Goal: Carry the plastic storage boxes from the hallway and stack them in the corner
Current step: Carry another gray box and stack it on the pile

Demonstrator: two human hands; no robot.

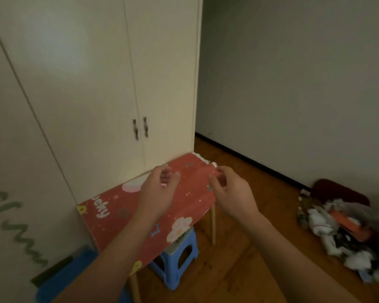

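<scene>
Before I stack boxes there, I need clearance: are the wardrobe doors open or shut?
Shut: both wardrobe doors sit flush, their handles side by side along the closed centre seam.

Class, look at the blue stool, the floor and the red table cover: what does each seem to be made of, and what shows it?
Blue stool: likely moulded plastic, uniform colour, cut-out sides. Floor: wood or wood-look boards, warm brown grain with a slight sheen. Red table cover: probably printed plastic or oilcloth sheet, smooth, folding stiffly over the edge; cloth can't be excluded.
</scene>
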